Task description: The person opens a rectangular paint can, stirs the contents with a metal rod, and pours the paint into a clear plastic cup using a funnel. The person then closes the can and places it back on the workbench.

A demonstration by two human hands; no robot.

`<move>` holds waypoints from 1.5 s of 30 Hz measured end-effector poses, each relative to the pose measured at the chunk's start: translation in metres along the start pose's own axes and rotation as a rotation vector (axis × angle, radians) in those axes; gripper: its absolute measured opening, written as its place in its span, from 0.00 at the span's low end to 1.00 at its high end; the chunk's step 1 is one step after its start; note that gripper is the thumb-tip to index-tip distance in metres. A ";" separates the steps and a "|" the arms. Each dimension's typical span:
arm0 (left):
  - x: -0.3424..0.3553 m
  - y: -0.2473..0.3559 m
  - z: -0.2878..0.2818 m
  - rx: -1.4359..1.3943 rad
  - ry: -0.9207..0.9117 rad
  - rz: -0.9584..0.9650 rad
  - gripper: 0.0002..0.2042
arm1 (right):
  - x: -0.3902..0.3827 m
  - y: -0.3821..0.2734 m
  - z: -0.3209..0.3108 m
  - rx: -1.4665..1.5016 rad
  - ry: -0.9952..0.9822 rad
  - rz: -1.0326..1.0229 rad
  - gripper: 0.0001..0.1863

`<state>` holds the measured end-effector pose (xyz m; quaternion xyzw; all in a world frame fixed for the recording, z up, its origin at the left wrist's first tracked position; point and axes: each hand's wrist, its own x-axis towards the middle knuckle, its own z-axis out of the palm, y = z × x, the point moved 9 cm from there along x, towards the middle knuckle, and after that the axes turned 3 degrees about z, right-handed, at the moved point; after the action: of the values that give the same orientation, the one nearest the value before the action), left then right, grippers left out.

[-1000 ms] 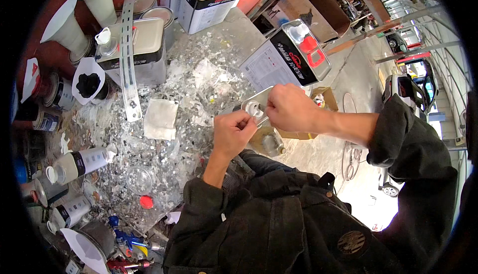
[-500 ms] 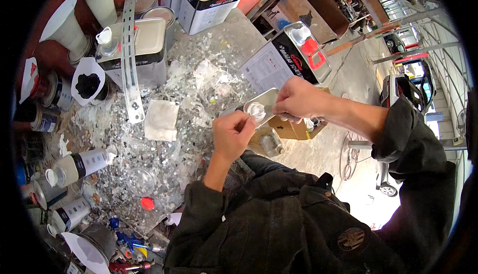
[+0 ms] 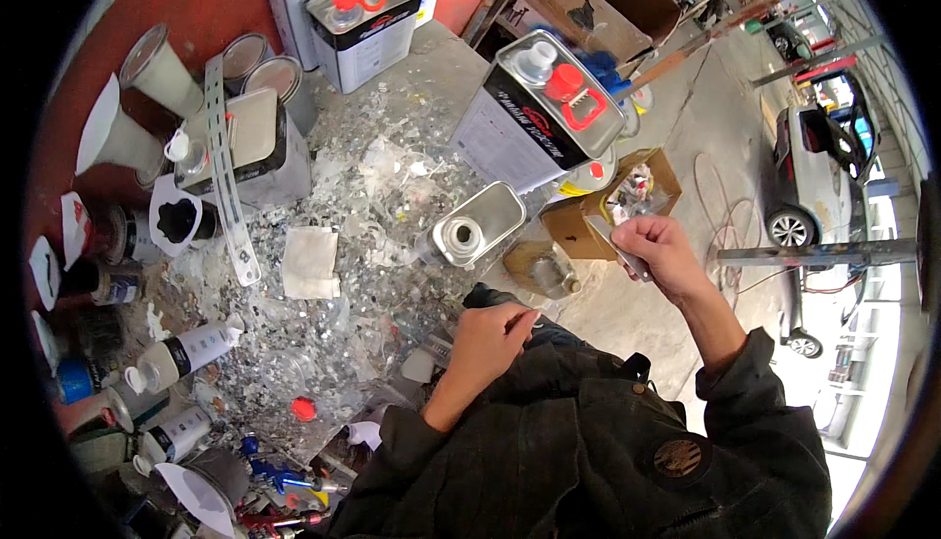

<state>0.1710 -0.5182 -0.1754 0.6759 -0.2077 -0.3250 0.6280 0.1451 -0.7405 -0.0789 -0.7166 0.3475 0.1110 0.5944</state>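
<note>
A small rectangular metal can [image 3: 502, 214] stands at the right edge of the worktable [image 3: 392, 118], its white spout [image 3: 461, 236] uncovered with a dark opening. Just below it, my left hand [image 3: 485, 345] is closed, thumb and forefinger pressed together; whatever they pinch, if anything, is too small to make out. My right hand [image 3: 659, 253] is off to the right, over the floor beside a cardboard box. It grips a thin, flat grey piece [image 3: 635, 263], mostly covered by the fingers. A larger can [image 3: 537, 113] with a red cap and handle stands behind the small one.
The cardboard box [image 3: 559, 230] holds crumpled waste. Beside it is a cloudy plastic container [image 3: 542, 269]. A folded white cloth [image 3: 310, 263] and a red cap [image 3: 304, 409] lie on the paint-crusted table. A perforated metal strip [image 3: 223, 167] leans across another can; spray guns [image 3: 279, 475] lie lower left.
Both hands have come away from the small can's spout: the left drew down, the right moved right and down. The spout's opening now shows. My view has also shifted.
</note>
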 end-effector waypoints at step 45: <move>-0.128 -0.022 0.015 0.177 0.937 -0.252 0.11 | 0.146 0.088 0.032 -0.404 -0.100 -0.668 0.10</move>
<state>0.0675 -0.4379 -0.1737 0.8201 0.1533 -0.0405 0.5498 0.2048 -0.7689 -0.2395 -0.8864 0.0369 0.0125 0.4613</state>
